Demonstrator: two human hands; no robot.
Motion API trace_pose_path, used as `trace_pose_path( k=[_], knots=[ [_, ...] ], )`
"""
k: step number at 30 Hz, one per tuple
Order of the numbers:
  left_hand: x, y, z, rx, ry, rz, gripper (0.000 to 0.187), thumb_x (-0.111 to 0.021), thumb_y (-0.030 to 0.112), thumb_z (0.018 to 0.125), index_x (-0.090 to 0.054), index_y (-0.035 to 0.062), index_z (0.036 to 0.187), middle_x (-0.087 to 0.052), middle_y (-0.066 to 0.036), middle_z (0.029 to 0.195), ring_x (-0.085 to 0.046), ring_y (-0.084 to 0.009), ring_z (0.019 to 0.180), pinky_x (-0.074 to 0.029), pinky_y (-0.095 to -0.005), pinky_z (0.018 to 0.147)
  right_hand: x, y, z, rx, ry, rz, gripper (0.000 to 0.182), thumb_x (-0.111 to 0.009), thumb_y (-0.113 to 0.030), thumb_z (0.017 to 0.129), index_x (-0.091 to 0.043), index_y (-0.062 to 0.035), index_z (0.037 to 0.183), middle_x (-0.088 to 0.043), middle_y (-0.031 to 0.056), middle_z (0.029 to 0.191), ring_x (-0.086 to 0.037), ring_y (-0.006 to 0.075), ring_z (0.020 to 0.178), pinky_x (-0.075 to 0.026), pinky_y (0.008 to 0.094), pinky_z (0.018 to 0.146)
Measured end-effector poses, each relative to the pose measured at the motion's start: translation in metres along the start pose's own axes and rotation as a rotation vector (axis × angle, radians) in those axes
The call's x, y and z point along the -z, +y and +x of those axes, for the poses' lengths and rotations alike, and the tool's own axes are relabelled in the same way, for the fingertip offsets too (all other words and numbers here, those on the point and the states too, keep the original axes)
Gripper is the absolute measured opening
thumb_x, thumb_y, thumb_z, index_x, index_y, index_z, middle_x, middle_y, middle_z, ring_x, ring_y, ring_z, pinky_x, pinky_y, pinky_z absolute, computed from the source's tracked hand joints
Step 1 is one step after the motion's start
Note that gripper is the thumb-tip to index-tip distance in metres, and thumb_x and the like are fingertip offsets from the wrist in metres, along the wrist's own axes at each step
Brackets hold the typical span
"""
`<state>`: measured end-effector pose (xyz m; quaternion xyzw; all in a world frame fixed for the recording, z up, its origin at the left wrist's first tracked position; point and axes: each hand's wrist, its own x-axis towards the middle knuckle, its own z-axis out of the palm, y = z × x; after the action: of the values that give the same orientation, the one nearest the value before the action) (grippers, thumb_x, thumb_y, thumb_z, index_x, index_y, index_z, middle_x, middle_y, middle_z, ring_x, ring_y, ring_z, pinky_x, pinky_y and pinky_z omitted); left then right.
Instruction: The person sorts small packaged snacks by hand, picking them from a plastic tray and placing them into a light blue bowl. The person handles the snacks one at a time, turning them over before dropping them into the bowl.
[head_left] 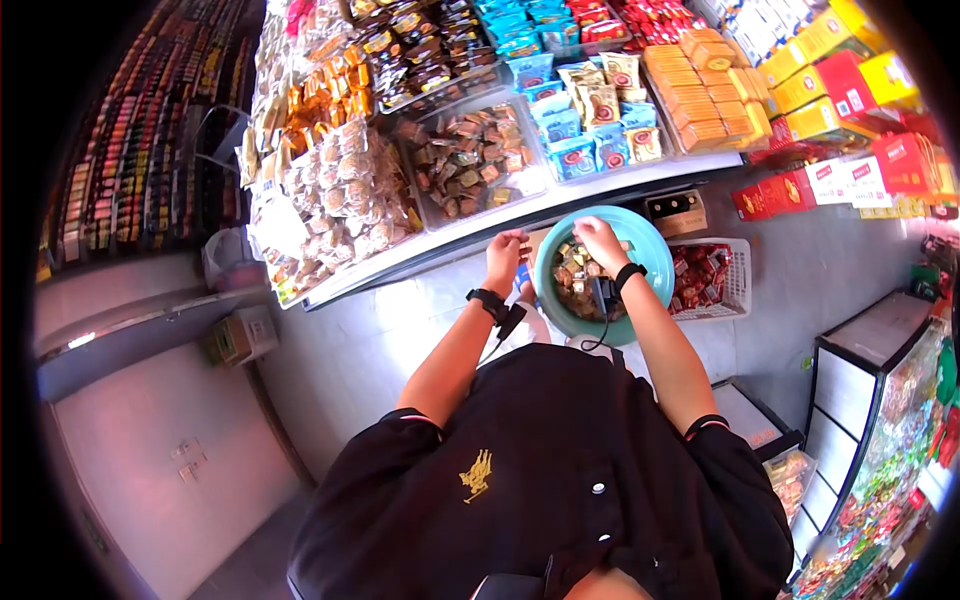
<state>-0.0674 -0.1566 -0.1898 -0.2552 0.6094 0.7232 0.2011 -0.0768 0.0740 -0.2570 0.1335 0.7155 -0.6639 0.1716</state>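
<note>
A round teal basin (652, 262) stands below the display counter, with many small wrapped pieces (577, 277) in gold and brown inside it. Over the basin's far part is my right hand (598, 240), its fingers pinched together; anything between them is too small to make out. My left hand (507, 255) hovers just left of the basin's rim with curled fingers, and whatever it may hold is hidden. Both wrists wear black bands with dark cables. Beyond the basin, a clear tray (492, 219) on the counter holds similar small wrapped pieces.
Packaged snacks (345, 165) and light-blue packets (573, 157) fill the counter. A white basket (740, 278) of red packets stands right of the basin, near a small cardboard box (676, 213). Red boxes (772, 196) lie at right. A black-framed cabinet (850, 385) stands lower right.
</note>
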Motion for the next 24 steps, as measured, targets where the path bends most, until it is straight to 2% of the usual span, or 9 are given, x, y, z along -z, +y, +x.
trace_pose_path(
  k=[6,9,10,12,15,16,17,22,24],
  knots=[
    [0.034,0.054,0.065,-0.174,0.049,-0.029,0.016,-0.045,0.010,0.098,-0.055,0.0052,0.110,-0.065,-0.006,0.100,-0.067,-0.0169,0.083,-0.053,-0.0298,0.071,-0.073,-0.089,0.072,0.075,-0.048,0.102,0.019,-0.057,-0.012,0.092,-0.064,0.0017,0.104,-0.070,0.0087,0.092,-0.068,0.0170,0.085,-0.051,0.0282,0.073],
    [0.050,0.079,0.100,-0.128,0.161,-0.051,0.017,-0.047,0.010,0.098,-0.053,0.0059,0.113,-0.063,-0.006,0.100,-0.065,-0.0165,0.083,-0.052,-0.0284,0.071,-0.099,-0.085,0.128,0.180,-0.058,-0.088,0.022,-0.057,-0.014,0.096,-0.062,0.0007,0.111,-0.066,0.0050,0.096,-0.059,0.0088,0.079,-0.048,0.0252,0.069],
    [0.055,0.082,0.115,-0.165,0.207,-0.042,0.017,-0.049,0.009,0.097,-0.052,0.0055,0.113,-0.063,-0.006,0.099,-0.065,-0.0170,0.082,-0.052,-0.0285,0.070,-0.108,-0.085,0.146,0.145,-0.022,-0.159,0.024,-0.060,-0.016,0.094,-0.062,0.0004,0.112,-0.067,0.0062,0.094,-0.061,0.0107,0.081,-0.048,0.0255,0.069],
    [0.062,0.093,0.135,-0.206,0.302,0.024,0.023,-0.052,0.006,0.094,-0.050,0.0049,0.117,-0.061,-0.010,0.106,-0.063,-0.0200,0.088,-0.052,-0.0311,0.075,-0.123,-0.089,0.171,0.017,0.011,-0.200,0.034,-0.061,-0.017,0.087,-0.060,0.0002,0.115,-0.066,0.0171,0.104,-0.064,0.0291,0.098,-0.049,0.0366,0.085],
    [0.074,0.113,0.157,-0.440,0.438,0.379,0.038,-0.056,0.002,0.088,-0.047,0.0044,0.125,-0.053,-0.017,0.120,-0.059,-0.0270,0.100,-0.050,-0.0356,0.085,-0.151,-0.083,0.205,0.173,0.125,-0.323,0.046,-0.065,-0.020,0.089,-0.052,-0.0046,0.130,-0.065,0.0152,0.108,-0.064,0.0198,0.092,-0.050,0.0324,0.081],
    [0.076,0.124,0.159,-0.545,0.477,0.540,0.044,-0.057,0.001,0.086,-0.046,0.0043,0.128,-0.050,-0.020,0.125,-0.058,-0.0297,0.104,-0.049,-0.0372,0.089,-0.160,-0.092,0.208,0.148,0.125,-0.314,0.049,-0.066,-0.020,0.088,-0.049,-0.0052,0.132,-0.064,0.0159,0.110,-0.064,0.0211,0.094,-0.050,0.0332,0.083],
    [0.079,0.136,0.161,-0.417,0.427,0.497,0.058,-0.059,0.000,0.080,-0.042,0.0051,0.135,-0.041,-0.025,0.133,-0.050,-0.0377,0.115,-0.041,-0.0423,0.099,-0.168,-0.101,0.213,0.124,0.127,-0.305,0.052,-0.066,-0.020,0.088,-0.047,-0.0058,0.134,-0.063,0.0165,0.113,-0.064,0.0225,0.095,-0.050,0.0340,0.085],
    [0.081,0.148,0.195,-0.514,0.493,0.642,0.063,-0.063,0.005,0.080,-0.039,0.0040,0.139,-0.041,-0.026,0.134,-0.042,-0.0429,0.123,-0.035,-0.0467,0.105,-0.195,-0.122,0.247,0.233,0.250,-0.288,0.067,-0.068,-0.020,0.086,-0.037,-0.0069,0.143,-0.052,0.0213,0.131,-0.054,0.0309,0.120,-0.044,0.0380,0.100],
    [0.077,0.155,0.202,-0.565,0.474,0.659,0.062,-0.065,0.008,0.080,-0.042,0.0036,0.137,-0.043,-0.024,0.134,-0.042,-0.0421,0.124,-0.034,-0.0466,0.105,-0.195,-0.135,0.252,0.305,0.245,-0.304,0.076,-0.069,-0.022,0.085,-0.030,-0.0021,0.147,-0.043,0.0256,0.141,-0.040,0.0362,0.133,-0.033,0.0414,0.110]
  ],
)
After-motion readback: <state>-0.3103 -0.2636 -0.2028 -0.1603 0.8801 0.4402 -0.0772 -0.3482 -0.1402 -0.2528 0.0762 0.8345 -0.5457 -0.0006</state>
